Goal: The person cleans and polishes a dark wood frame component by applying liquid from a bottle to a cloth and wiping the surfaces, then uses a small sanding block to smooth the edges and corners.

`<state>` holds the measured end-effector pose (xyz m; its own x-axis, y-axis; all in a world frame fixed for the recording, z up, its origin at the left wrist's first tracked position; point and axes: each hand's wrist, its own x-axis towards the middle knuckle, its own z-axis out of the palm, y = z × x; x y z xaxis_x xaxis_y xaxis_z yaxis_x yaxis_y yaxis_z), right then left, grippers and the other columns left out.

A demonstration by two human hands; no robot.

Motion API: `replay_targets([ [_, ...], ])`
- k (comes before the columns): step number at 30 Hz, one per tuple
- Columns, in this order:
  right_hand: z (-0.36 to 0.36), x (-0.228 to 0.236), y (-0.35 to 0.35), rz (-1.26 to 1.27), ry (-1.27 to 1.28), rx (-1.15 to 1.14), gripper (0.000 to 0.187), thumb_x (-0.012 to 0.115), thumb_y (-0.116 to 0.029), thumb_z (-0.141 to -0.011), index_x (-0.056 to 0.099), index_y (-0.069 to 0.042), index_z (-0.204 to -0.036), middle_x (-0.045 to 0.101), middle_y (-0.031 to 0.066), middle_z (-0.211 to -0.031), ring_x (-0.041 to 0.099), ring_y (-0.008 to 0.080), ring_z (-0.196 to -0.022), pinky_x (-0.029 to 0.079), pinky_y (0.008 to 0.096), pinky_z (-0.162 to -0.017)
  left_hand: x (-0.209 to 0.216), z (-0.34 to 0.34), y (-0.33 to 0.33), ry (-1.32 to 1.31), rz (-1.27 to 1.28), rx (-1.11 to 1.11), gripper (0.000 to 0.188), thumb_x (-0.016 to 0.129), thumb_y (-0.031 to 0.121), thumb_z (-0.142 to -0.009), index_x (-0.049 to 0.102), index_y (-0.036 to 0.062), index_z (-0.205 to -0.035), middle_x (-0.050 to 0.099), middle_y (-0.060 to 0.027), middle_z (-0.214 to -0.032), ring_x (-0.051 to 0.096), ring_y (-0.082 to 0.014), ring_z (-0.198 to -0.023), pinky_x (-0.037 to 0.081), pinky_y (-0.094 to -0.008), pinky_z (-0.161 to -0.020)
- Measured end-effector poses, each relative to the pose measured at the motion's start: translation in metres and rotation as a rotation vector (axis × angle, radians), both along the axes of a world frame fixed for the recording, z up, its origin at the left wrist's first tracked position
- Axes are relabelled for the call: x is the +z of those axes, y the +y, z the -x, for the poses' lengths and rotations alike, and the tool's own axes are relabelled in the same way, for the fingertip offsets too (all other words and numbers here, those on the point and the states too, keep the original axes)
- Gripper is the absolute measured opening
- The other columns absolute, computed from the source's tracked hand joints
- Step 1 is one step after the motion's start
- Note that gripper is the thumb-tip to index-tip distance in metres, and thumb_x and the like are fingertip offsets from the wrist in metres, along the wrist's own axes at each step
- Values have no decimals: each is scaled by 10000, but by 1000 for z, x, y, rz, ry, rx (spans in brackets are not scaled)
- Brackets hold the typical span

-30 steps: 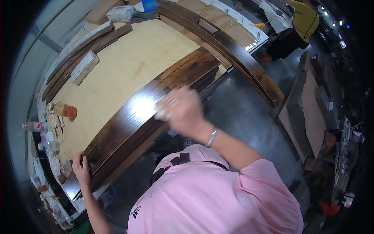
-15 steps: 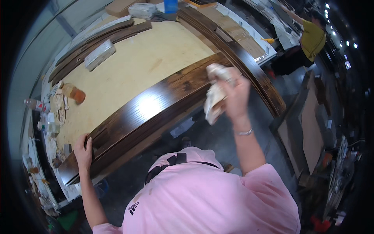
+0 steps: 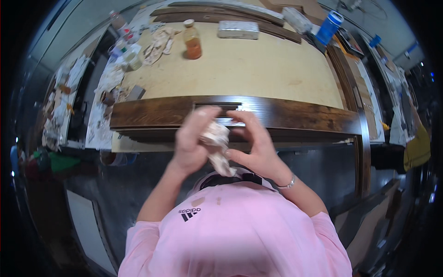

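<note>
A crumpled off-white rag (image 3: 216, 137) hangs between my hands, in front of the glossy dark-brown wooden board (image 3: 157, 110). My left hand (image 3: 190, 143) is closed on the rag, somewhat blurred. My right hand (image 3: 256, 145) is beside it with fingers curved and apart, its thumb tip close to the rag; whether they touch is hard to tell. Behind my hands, a rectangular slot (image 3: 217, 105) shows in the board's top face. The board lies along the near edge of the worktable, on top of other dark boards (image 3: 295, 137).
On the pale tabletop (image 3: 258, 69) stand a bottle of amber liquid (image 3: 193, 44) and a wrapped block (image 3: 238, 30). Stained rags (image 3: 160, 44) and bottles are at left, a blue can (image 3: 330, 27) at far right. Long boards (image 3: 360, 115) run down the right side. A person (image 3: 416, 147) stands beyond.
My left hand has left the board's left end and now grips the rag. My right hand has come from the right end to the middle and loosened. My view has turned left.
</note>
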<state>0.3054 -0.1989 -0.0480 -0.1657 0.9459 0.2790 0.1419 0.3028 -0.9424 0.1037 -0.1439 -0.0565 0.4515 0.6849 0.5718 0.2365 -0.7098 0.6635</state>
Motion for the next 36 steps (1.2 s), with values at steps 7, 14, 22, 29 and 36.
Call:
replay_targets([
  [7, -10, -5, 48, -177, -975, -231, 1005, 913, -281, -630, 417, -25, -1466, 393, 265, -1486, 373, 440, -1388, 294, 513, -1170, 19, 80, 54, 151, 126, 370, 584, 646, -49, -736, 596, 63, -1306, 629, -132, -1278, 638, -329, -1119, 512, -431, -979],
  [14, -5, -14, 53, -51, -1072, -140, 970, 928, -233, -604, 460, -48, -1432, 486, 190, -1419, 420, 372, -1355, 349, 484, -1138, -23, 142, 87, 557, -94, 370, 416, 670, 86, -734, 677, 86, -1150, 668, -114, -1158, 622, -276, -1102, 459, -425, -988],
  [22, -9, -2, 43, -307, -1091, -127, 693, 854, -86, -615, 625, -80, -1269, 613, 194, -1279, 606, 374, -1115, 510, 423, -948, -57, 331, 88, -152, 144, 1056, 260, 531, 41, -955, 649, -44, -1171, 712, -141, -1085, 665, -199, -996, 491, -316, -910],
  [29, -14, 35, 98, -99, -1213, -401, 328, 769, -357, -819, 690, -51, -910, 663, 168, -708, 662, 363, -720, 505, 455, -657, -43, 272, 45, -608, 105, 886, 226, 590, 71, -1003, 646, -61, -1177, 679, -69, -1093, 627, -140, -962, 492, -289, -859],
  [36, -22, 13, 136, 64, -1198, -438, 377, 760, -396, -811, 655, -34, -818, 666, 171, -726, 662, 363, -726, 510, 452, -677, -24, 202, 41, -423, 247, 467, 294, 583, 5, -977, 624, -66, -1259, 684, -89, -1164, 624, -144, -1063, 477, -282, -939],
])
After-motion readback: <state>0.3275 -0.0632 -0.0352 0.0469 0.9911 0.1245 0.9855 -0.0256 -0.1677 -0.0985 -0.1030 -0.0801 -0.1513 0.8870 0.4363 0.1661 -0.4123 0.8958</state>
